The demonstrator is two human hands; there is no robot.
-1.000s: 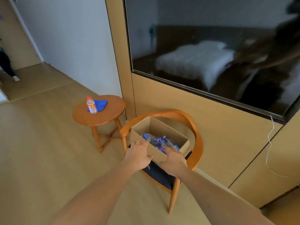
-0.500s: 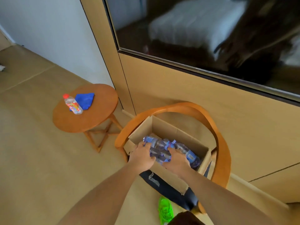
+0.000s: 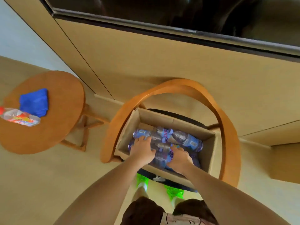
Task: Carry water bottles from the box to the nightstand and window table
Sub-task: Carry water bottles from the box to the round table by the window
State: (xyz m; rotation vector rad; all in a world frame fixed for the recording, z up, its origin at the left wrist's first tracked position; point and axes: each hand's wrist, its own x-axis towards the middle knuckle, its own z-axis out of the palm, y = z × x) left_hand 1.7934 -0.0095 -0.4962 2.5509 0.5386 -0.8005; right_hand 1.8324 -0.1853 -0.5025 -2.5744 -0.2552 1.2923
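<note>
An open cardboard box (image 3: pixel 209 153) sits on the seat of a round wooden armchair (image 3: pixel 227 127). Several clear water bottles (image 3: pixel 186 139) with purple-blue labels lie inside it. Both hands are down in the box. My left hand (image 3: pixel 142 149) lies on the bottles at the box's left side, fingers curled over one. My right hand (image 3: pixel 179 157) presses on a bottle near the box's front, fingers closing around it. Whether either bottle is lifted cannot be told.
A small round wooden table (image 3: pixel 61 114) stands to the left, with a blue cloth (image 3: pixel 34 102) and a red-capped bottle (image 3: pixel 19 118) lying on it. A wood-panelled wall with a dark glass pane (image 3: pixel 178 10) rises behind the chair. My green shoes (image 3: pixel 142 180) are below the box.
I have stepped up to the chair and now look straight down into the box. Both hands have moved from the box's front rim down onto the bottles.
</note>
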